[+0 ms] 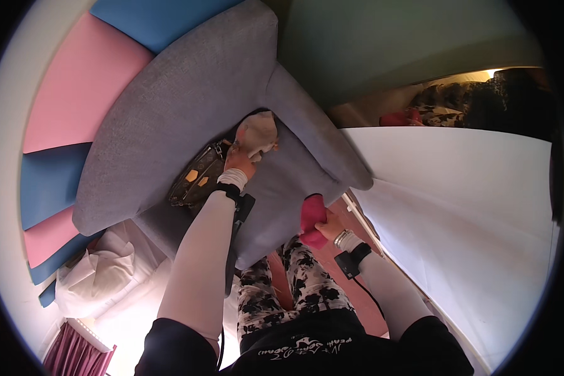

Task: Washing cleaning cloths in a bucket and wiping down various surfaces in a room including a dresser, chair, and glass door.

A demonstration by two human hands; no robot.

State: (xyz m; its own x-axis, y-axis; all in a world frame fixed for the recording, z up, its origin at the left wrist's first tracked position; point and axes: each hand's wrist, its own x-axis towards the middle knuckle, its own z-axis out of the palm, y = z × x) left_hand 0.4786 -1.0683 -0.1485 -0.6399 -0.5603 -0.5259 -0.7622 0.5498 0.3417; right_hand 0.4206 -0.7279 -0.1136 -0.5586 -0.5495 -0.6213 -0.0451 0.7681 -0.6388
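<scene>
Before me stands a grey upholstered armchair (169,108). My left hand (241,160) reaches over its seat and grips a pale beige fabric item (257,134), perhaps a cap or small pouch, near the inner corner by the backrest. Against the backrest, just left of that hand, rests a brown patterned handbag (197,175) with tan patches and a chain. Lower and to the right, my right hand (330,226) holds a crimson cloth (314,218) beside the seat's front edge. The fingers behind the cloth are partly hidden.
Pink and blue padded wall panels (84,80) run behind the chair. At right is a white panel (451,169), with a mirror-like reflective surface (451,101) above it. White bedding (98,272) lies at lower left, near a purple curtain (77,350).
</scene>
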